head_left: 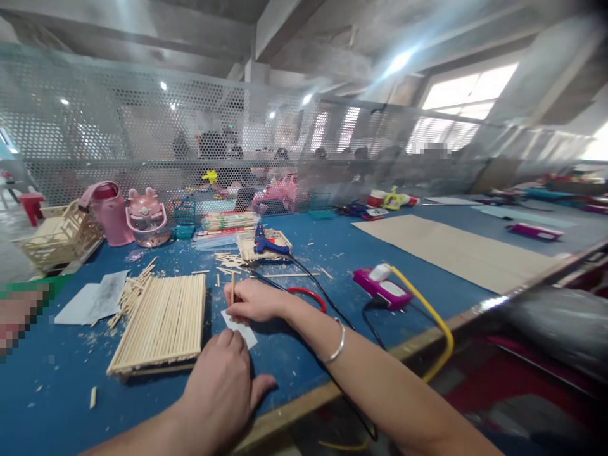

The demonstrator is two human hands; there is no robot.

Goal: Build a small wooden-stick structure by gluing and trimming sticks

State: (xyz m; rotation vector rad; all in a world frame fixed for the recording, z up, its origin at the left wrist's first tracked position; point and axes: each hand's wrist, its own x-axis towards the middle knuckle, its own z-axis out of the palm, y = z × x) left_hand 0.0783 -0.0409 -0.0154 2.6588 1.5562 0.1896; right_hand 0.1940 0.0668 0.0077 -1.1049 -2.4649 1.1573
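My right hand (254,301) pinches a short wooden stick (232,288) upright over a small white paper (243,329) on the blue table. My left hand (219,373) rests palm down at the near edge of that paper, its thumb stretched out to the side and its fingertips partly hidden. Just left of it sits a flat panel of wooden sticks (166,313) laid side by side. Loose short sticks (135,288) are heaped along the panel's left side. Beyond my right hand, a blue glue gun (270,244) lies on a small stick frame (247,248).
A pink bottle (113,215), a clear pink-lidded jug (148,221) and bundled sticks (230,220) line the back, before a perforated metal screen (190,139). To the right are a purple power strip (382,288), a yellow cable (427,310) and a cardboard sheet (446,247).
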